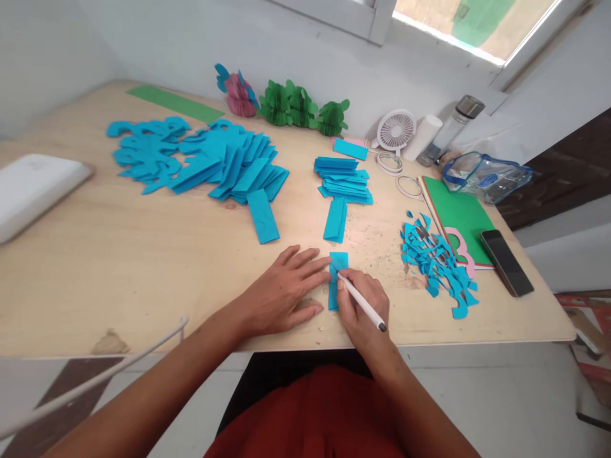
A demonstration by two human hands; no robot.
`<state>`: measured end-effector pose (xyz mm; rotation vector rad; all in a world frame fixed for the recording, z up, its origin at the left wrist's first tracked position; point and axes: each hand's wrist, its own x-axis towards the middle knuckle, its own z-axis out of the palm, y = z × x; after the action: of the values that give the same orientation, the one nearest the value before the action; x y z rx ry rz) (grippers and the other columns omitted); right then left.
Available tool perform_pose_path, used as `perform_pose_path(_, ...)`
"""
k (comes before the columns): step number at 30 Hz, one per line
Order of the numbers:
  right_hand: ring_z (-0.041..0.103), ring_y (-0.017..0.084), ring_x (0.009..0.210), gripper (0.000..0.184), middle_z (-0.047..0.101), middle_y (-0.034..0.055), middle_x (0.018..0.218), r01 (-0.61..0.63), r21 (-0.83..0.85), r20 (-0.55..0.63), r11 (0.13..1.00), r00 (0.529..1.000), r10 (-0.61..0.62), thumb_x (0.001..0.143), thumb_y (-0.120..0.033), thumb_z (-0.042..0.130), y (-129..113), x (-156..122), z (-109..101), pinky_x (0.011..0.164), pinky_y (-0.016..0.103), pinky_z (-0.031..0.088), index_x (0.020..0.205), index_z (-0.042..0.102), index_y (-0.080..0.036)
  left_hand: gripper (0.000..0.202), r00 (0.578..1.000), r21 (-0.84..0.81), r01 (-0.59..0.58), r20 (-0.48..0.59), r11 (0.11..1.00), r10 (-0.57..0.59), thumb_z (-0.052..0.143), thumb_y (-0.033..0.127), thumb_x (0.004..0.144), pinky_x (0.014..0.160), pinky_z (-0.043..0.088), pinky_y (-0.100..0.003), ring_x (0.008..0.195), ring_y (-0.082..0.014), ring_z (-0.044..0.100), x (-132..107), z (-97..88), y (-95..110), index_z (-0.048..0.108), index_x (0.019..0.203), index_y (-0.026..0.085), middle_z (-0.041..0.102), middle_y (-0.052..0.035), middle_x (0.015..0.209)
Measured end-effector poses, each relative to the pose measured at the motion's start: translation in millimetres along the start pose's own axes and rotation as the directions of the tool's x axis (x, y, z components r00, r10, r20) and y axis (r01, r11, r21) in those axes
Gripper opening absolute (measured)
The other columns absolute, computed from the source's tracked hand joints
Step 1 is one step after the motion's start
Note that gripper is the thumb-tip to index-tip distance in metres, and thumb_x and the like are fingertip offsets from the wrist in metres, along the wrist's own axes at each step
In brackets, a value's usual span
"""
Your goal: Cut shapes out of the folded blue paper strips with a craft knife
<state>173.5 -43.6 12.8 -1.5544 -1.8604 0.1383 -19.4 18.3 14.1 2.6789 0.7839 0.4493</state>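
Note:
A folded blue paper strip [338, 262] lies on the wooden table [143, 267] near its front edge. My left hand [284, 289] rests flat beside it, fingers spread and fingertips holding its left side down. My right hand [360, 305] is closed round a white pen [363, 304] whose tip touches the strip. Just behind lies another folded blue strip [335, 219], with a stack of folded blue strips [344, 179] beyond it.
A big spread of blue strips and cut shapes [200, 159] lies at the left, blue scraps [436, 261] at the right. Green card [461, 216], a phone [506, 261], tape rolls [408, 186], a small fan [395, 130], a bottle [451, 130], paper decorations [296, 105] and a white device [33, 187] surround.

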Motion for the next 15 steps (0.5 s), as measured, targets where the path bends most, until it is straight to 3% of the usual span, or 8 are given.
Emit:
perform_pose_path(6,0.065,0.020,0.078,0.019,0.073,0.0070,0.088,-0.015,-0.011,0.009,1.000,1.000,0.015,0.097,-0.023,0.047,-2.1,-0.6,-1.4,0.074,0.033,0.045,0.097,0.065,-0.020,0.045,0.999,-0.006,-0.010,0.040,1.000,0.011,0.054,0.036,0.091,0.114,0.026,-0.058,0.141,-0.0346,0.036,-0.6,-4.1,0.5,0.054,0.133,0.021,0.047,-0.0096,0.151)
perform_pose_path(15,0.066,0.021,0.080,0.018,0.073,0.0072,0.090,-0.024,0.008,0.002,1.000,1.000,0.023,0.096,-0.022,0.048,-0.6,-0.3,-0.7,0.075,0.033,0.047,0.096,0.066,-0.020,0.046,1.000,-0.013,-0.001,0.016,1.000,0.001,0.052,0.036,0.092,0.115,0.026,-0.058,0.141,-0.0340,0.036,-3.6,-1.7,2.5,0.054,0.135,0.021,0.049,-0.0074,0.150)
